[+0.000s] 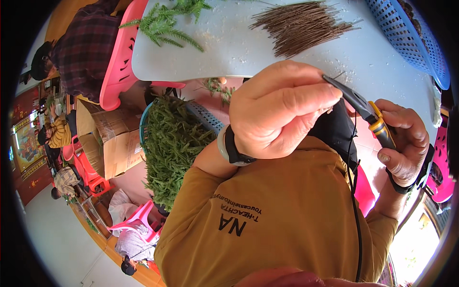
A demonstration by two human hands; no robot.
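Note:
My right hand point(406, 138) is wrapped around the yellow-and-black handles of a pair of long-nosed pliers point(356, 103). Their dark jaws point up and left, reaching the fingertips of my left hand point(284, 112). That hand is closed in a pinch, its fingers hiding most of what they hold. A thin dark wire end point(340, 75) shows by the plier tips, and a small brownish bit peeks out under the fingers. Beyond my hands, a bundle of thin brown stems point(303, 26) lies on the pale table point(229, 52). Green artificial fir sprigs point(165, 26) lie at its far left.
A blue perforated basket point(406, 36) with brown pieces stands at the far right. Left of me are a large container of green sprigs point(172, 148), a cardboard box point(112, 136) and a pink chair point(119, 62). Several people sit at the left. A black cord point(355, 201) hangs down my front.

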